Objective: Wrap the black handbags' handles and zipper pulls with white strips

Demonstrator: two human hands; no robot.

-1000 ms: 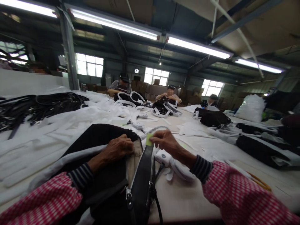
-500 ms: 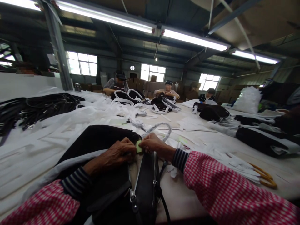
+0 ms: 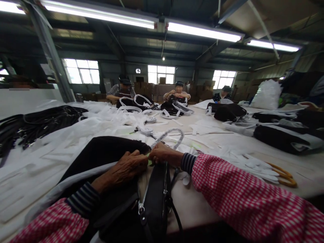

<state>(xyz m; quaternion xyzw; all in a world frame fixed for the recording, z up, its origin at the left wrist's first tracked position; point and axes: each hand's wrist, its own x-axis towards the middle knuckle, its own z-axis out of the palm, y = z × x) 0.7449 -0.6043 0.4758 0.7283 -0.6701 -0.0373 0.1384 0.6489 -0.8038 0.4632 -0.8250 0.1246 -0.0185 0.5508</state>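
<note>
A black handbag (image 3: 153,199) with silver zips lies in front of me, its zip open along the top. Over its far end my two hands meet. My right hand (image 3: 162,153) pinches a small yellow-green piece of paper (image 3: 150,161), mostly covered by the fingers. My left hand (image 3: 129,164) rests on the bag with curled fingers against the paper's left side; what its fingertips grip is hidden. A white-wrapped handle (image 3: 177,131) arches up behind my right hand, and another wrapped strap (image 3: 83,173) runs under my left wrist.
Orange-handled scissors (image 3: 286,175) lie at the right beside white scraps (image 3: 255,165). More black bags (image 3: 278,136) sit along the right side. Black straps (image 3: 50,123) and white wrapping sheets (image 3: 83,131) cover the left. Several people work across the table.
Both hands have stayed at the bag's far end. The right hand has come closer to the left, and less of the yellow-green paper shows. The view has shifted slightly.
</note>
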